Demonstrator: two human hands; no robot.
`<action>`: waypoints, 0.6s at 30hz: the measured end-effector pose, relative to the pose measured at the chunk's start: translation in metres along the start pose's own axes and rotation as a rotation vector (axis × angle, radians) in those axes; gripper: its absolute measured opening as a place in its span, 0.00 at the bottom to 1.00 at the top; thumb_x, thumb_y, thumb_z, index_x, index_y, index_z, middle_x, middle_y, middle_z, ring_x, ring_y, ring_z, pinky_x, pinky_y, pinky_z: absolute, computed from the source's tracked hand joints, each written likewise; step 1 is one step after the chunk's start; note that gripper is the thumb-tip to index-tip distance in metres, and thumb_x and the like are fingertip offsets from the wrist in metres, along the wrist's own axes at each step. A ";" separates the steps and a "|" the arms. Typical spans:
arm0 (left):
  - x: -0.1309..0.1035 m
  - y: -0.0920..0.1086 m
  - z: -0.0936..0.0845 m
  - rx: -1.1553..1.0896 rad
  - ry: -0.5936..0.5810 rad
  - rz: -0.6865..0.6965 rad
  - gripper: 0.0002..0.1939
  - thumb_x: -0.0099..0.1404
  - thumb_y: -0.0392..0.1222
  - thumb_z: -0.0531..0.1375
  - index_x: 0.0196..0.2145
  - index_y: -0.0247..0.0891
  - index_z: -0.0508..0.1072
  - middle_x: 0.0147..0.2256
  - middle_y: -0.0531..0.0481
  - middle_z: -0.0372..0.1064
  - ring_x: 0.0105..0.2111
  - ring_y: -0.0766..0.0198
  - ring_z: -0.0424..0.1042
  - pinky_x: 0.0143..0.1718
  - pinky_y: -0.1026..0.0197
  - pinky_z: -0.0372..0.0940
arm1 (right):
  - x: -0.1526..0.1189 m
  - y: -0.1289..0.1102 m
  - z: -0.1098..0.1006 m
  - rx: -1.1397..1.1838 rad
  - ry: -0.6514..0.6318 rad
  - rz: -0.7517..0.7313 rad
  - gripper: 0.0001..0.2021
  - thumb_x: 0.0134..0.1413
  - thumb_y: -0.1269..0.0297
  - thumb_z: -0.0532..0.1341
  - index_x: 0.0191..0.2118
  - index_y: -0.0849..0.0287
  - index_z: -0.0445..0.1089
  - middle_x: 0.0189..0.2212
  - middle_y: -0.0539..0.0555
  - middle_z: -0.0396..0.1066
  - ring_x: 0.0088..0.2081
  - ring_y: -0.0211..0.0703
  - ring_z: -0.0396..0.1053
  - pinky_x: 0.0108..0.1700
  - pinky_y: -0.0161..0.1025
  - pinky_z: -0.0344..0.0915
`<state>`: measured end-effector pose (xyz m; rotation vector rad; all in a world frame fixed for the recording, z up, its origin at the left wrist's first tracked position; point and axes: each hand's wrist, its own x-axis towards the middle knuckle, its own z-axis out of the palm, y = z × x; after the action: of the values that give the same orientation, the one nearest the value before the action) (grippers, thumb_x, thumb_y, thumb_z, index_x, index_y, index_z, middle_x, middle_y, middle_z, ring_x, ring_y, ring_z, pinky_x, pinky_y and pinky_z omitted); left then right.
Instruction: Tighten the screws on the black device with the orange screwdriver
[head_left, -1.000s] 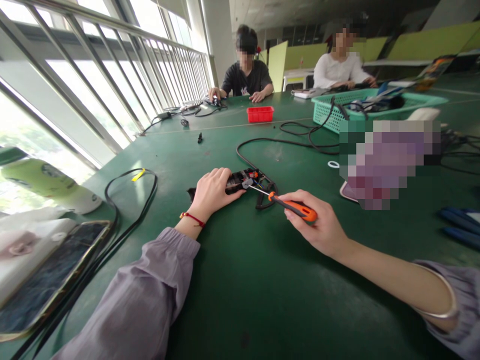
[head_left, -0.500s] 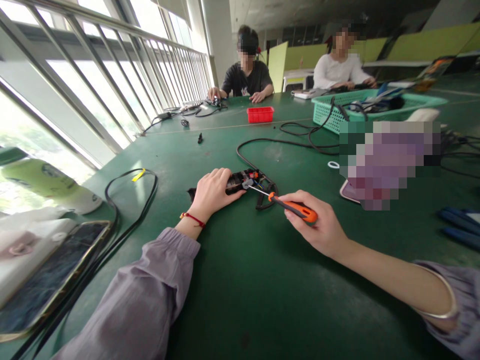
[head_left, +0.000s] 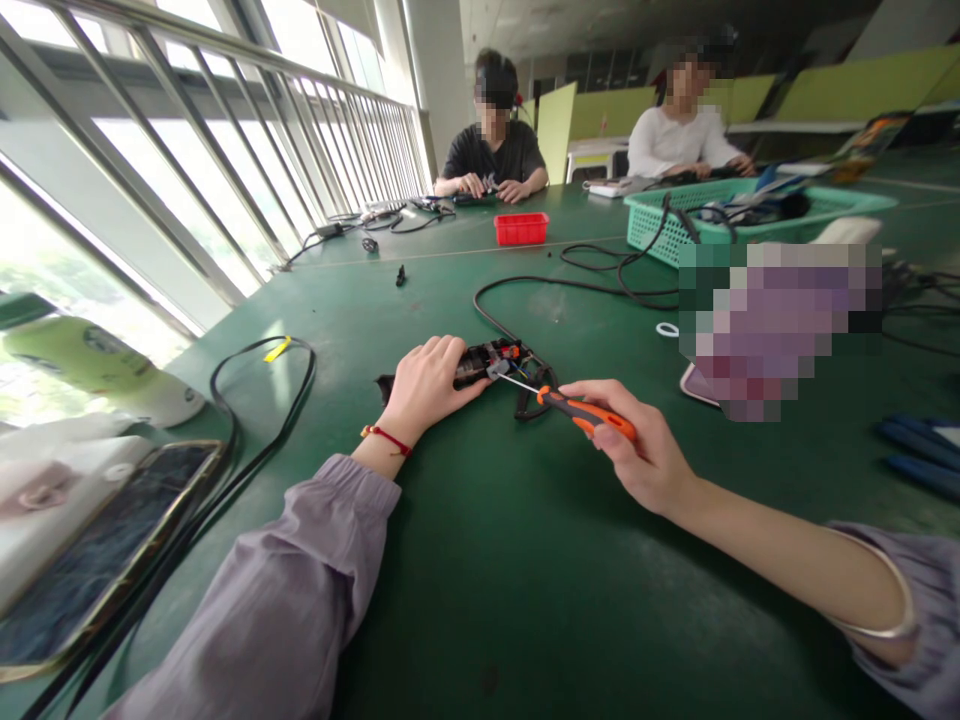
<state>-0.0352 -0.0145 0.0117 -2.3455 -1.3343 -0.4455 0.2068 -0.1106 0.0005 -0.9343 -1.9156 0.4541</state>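
Observation:
My left hand (head_left: 429, 385) is wrapped over a black device (head_left: 472, 366) lying on the green table, its fingers closed round the casing. At the device's right end, coloured wires and small inner parts show, and a black cable runs from it. My right hand (head_left: 646, 445) grips an orange and black screwdriver (head_left: 589, 413), its thin shaft pointing left. The screwdriver's tip reaches a small grey part (head_left: 498, 369) at the device's open end; whether it sits in a screw is too small to tell.
A red tray (head_left: 521, 230) and a green basket (head_left: 757, 215) of tools and cables stand farther back. Phones, a bottle (head_left: 94, 360) and a looped black cable (head_left: 311, 370) lie around. Two people sit across the table. Blue-handled pliers (head_left: 919, 455) rest at right.
The fingers of my right hand have shifted on the screwdriver's handle, and the handle has turned slightly. Across the table, the dark-shirted person's hands have come closer together.

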 end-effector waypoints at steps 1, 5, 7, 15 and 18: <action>0.000 0.002 0.000 0.003 0.003 0.007 0.19 0.61 0.57 0.54 0.36 0.37 0.64 0.34 0.46 0.67 0.36 0.57 0.67 0.32 0.58 0.57 | -0.001 0.000 0.000 -0.004 0.015 -0.020 0.15 0.61 0.57 0.49 0.48 0.57 0.64 0.35 0.53 0.71 0.31 0.41 0.69 0.35 0.39 0.64; 0.001 0.009 0.000 0.015 0.017 0.055 0.18 0.63 0.56 0.53 0.37 0.37 0.64 0.34 0.46 0.67 0.36 0.57 0.67 0.32 0.59 0.57 | -0.003 0.000 0.001 -0.019 0.103 -0.098 0.12 0.59 0.62 0.51 0.46 0.56 0.64 0.32 0.51 0.70 0.28 0.39 0.68 0.32 0.37 0.65; 0.001 0.012 0.000 0.014 0.026 0.079 0.18 0.64 0.56 0.53 0.38 0.37 0.64 0.34 0.46 0.67 0.36 0.57 0.66 0.32 0.59 0.57 | -0.004 0.001 0.003 -0.026 0.183 -0.110 0.13 0.56 0.66 0.54 0.47 0.55 0.62 0.29 0.49 0.68 0.25 0.37 0.65 0.28 0.36 0.64; 0.002 0.009 0.005 -0.028 0.025 0.067 0.17 0.64 0.55 0.53 0.41 0.37 0.64 0.36 0.47 0.67 0.37 0.58 0.66 0.36 0.59 0.58 | -0.004 0.003 0.003 -0.068 0.227 -0.125 0.09 0.54 0.69 0.54 0.42 0.56 0.64 0.31 0.50 0.68 0.27 0.37 0.66 0.31 0.37 0.64; 0.002 0.008 0.006 -0.054 0.026 0.066 0.17 0.65 0.54 0.53 0.41 0.37 0.64 0.36 0.47 0.67 0.37 0.58 0.67 0.36 0.59 0.59 | -0.002 -0.001 0.000 -0.106 0.169 -0.117 0.09 0.59 0.64 0.50 0.40 0.56 0.67 0.29 0.51 0.71 0.27 0.38 0.67 0.32 0.38 0.63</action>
<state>-0.0267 -0.0139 0.0061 -2.4110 -1.2433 -0.4958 0.2073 -0.1125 0.0001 -0.8940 -1.8418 0.1995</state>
